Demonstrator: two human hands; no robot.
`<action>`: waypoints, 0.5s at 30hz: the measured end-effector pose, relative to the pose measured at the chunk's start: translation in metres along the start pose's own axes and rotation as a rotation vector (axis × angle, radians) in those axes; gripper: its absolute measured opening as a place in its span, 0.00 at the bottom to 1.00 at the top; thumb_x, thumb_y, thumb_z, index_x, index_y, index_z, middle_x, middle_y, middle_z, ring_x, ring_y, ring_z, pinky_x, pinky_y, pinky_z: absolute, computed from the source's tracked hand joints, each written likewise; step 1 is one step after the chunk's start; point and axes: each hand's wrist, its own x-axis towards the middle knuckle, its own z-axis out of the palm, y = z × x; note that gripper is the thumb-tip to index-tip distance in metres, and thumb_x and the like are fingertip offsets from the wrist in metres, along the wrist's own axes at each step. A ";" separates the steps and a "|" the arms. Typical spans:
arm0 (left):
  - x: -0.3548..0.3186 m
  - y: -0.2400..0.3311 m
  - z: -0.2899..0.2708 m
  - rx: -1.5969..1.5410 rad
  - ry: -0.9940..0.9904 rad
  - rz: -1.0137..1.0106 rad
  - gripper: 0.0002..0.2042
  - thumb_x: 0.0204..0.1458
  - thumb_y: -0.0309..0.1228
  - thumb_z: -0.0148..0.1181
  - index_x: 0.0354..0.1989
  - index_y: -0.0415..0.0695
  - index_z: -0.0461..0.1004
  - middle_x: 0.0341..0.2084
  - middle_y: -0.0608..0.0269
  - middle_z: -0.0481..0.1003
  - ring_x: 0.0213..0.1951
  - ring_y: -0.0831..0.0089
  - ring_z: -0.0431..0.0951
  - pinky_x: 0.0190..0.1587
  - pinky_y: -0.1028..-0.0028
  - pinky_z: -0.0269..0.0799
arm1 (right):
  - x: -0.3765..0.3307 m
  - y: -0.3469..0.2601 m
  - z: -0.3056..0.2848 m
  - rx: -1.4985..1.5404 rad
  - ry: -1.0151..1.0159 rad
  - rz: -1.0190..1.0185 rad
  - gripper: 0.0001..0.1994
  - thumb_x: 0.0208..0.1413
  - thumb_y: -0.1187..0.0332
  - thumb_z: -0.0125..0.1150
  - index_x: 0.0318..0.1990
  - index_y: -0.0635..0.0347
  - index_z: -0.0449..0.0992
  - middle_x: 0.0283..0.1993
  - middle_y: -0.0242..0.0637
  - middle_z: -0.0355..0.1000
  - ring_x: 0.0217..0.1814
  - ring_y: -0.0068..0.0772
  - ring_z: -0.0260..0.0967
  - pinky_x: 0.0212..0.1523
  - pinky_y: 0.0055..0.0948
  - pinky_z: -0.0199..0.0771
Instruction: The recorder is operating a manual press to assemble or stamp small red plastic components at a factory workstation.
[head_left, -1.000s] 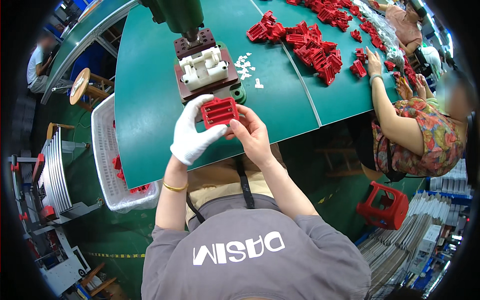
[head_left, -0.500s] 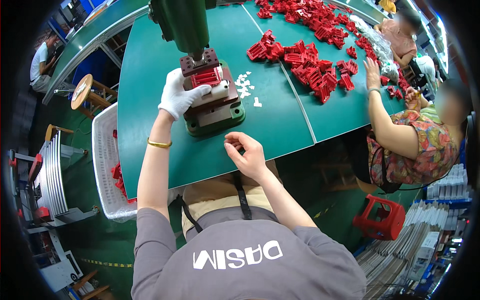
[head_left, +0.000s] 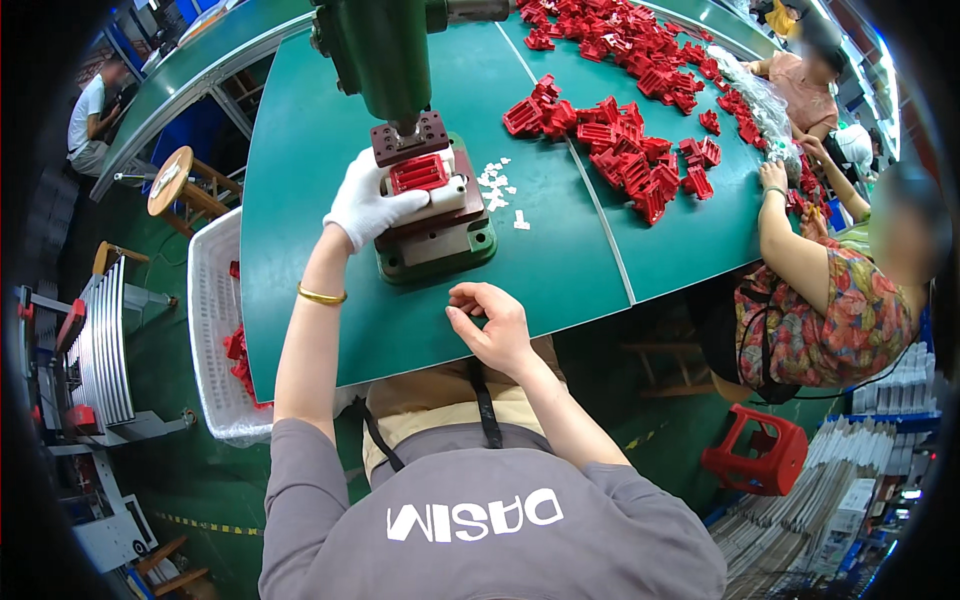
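My left hand (head_left: 372, 203), in a white knit glove, grips a white fixture block (head_left: 447, 195) on the green-based press (head_left: 437, 257). Its thumb lies along the front of the block and its fingers are partly hidden behind. A red plastic part (head_left: 419, 174) with slots sits in the block, just under the press's brown upper plate (head_left: 410, 138). My right hand (head_left: 492, 325) is bare and rests by the near table edge, in front of the press base. Its fingers curl loosely, thumb and forefinger apart, with nothing visible between them.
Small white pieces (head_left: 495, 184) lie right of the press. Several red parts (head_left: 630, 150) are heaped across the green table (head_left: 540, 260). A white crate (head_left: 212, 340) with red parts stands left. At right, a co-worker (head_left: 830, 310) sits near a red stool (head_left: 755, 450).
The view has shifted slightly. The red part shows more fully below the upper plate. My hands stay nearly in place, while the co-worker's raised hand has come down toward the parts.
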 end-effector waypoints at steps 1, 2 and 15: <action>-0.003 -0.005 0.003 0.083 0.012 0.018 0.27 0.42 0.30 0.71 0.54 0.42 0.71 0.50 0.53 0.72 0.51 0.60 0.73 0.58 0.65 0.68 | 0.001 -0.001 0.000 -0.010 0.001 -0.009 0.08 0.54 0.71 0.64 0.40 0.63 0.78 0.33 0.36 0.76 0.32 0.28 0.74 0.35 0.25 0.75; -0.005 -0.011 0.008 0.164 0.023 0.037 0.31 0.42 0.31 0.71 0.57 0.42 0.68 0.55 0.52 0.69 0.55 0.60 0.71 0.60 0.65 0.67 | 0.003 0.002 -0.001 -0.013 0.001 -0.013 0.08 0.54 0.71 0.64 0.40 0.63 0.78 0.33 0.36 0.76 0.32 0.28 0.74 0.35 0.25 0.75; -0.144 0.014 0.026 -0.136 0.170 -0.219 0.36 0.48 0.33 0.69 0.65 0.38 0.59 0.59 0.50 0.67 0.62 0.61 0.67 0.63 0.62 0.63 | 0.298 -0.151 -0.128 0.199 0.370 -0.527 0.16 0.65 0.59 0.51 0.44 0.65 0.72 0.38 0.37 0.74 0.39 0.23 0.69 0.40 0.25 0.70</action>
